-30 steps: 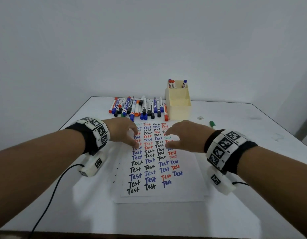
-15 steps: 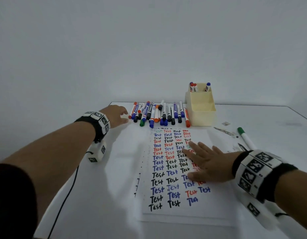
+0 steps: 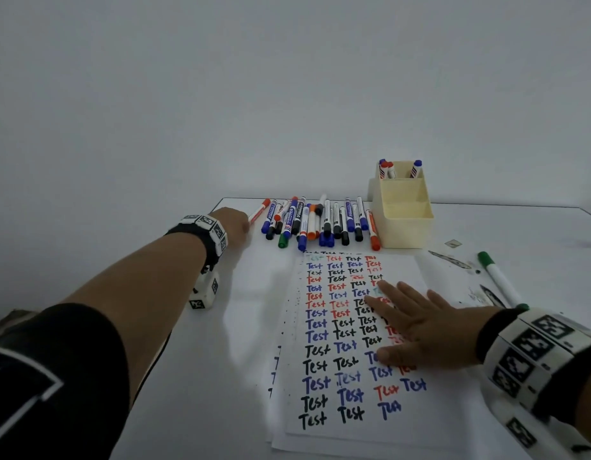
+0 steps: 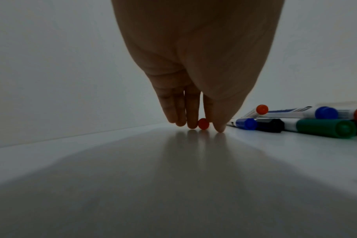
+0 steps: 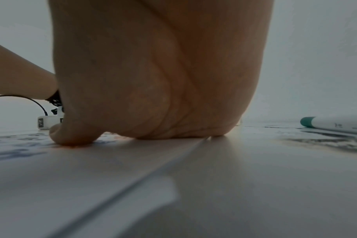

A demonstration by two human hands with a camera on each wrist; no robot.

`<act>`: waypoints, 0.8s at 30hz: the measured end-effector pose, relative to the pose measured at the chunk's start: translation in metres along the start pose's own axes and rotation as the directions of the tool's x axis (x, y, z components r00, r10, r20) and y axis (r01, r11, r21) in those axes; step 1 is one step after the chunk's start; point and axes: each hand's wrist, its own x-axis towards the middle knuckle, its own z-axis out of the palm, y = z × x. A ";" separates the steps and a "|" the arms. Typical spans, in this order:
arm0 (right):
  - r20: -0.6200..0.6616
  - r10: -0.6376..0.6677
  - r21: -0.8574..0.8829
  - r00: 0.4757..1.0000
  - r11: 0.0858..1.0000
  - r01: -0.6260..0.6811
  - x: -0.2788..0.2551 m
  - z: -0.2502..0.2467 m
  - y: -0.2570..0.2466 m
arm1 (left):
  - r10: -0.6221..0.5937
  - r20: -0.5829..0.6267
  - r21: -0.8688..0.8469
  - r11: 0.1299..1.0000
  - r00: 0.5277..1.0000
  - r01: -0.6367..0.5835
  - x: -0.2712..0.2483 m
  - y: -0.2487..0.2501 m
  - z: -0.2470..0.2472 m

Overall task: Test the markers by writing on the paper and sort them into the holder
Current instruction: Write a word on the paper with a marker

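My left hand (image 3: 232,224) reaches to the far left end of the row of markers (image 3: 320,224), which lies on the desk (image 3: 194,376) just left of the cream holder (image 3: 402,210). In the left wrist view my fingers (image 4: 192,111) point down with their tips on the desk, and the red marker (image 3: 259,210) sits between the fingertips and the thumb; its round red end (image 4: 203,123) shows in the gap. The grip is closing round that marker, touching it on both sides, though it lies on the desk, not lifted. Beside it, toward the holder, lie blue, black and green-capped markers (image 4: 324,128), some stacked across others.

My right hand (image 3: 420,330) lies flat on the paper (image 3: 324,426), in front of the holder, fingers straight and spread, palm down over the right columns of the written "Test" words. Its grip is apart and holds nothing; the right wrist view shows the heel of the hand (image 5: 163,96) and thumb pressing on the sheet.

The holder stands on the desk at the right end of the marker row, touching or nearly touching the last orange marker (image 3: 373,232). Its rear compartment holds a few upright markers (image 3: 387,169) with red and blue caps. A green-capped marker (image 3: 496,277) lies alone on the desk to the right of the paper, in front of the holder and near some dark ink marks (image 3: 450,260).
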 end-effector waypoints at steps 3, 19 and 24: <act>0.002 0.005 0.004 1.000 1.000 -0.005 0.001 0.000 0.000 | -0.022 -0.043 -0.020 1.000 0.999 0.021 -0.002 -0.009 0.001; -0.016 0.013 0.013 1.000 1.000 -0.013 0.000 0.001 -0.001 | 0.034 -0.062 -0.100 0.994 0.997 -0.040 -0.022 -0.020 0.006; -0.029 0.005 0.007 1.000 1.000 -0.004 0.002 0.001 0.000 | 0.048 -0.208 -0.250 0.963 0.977 -0.100 -0.033 -0.026 0.001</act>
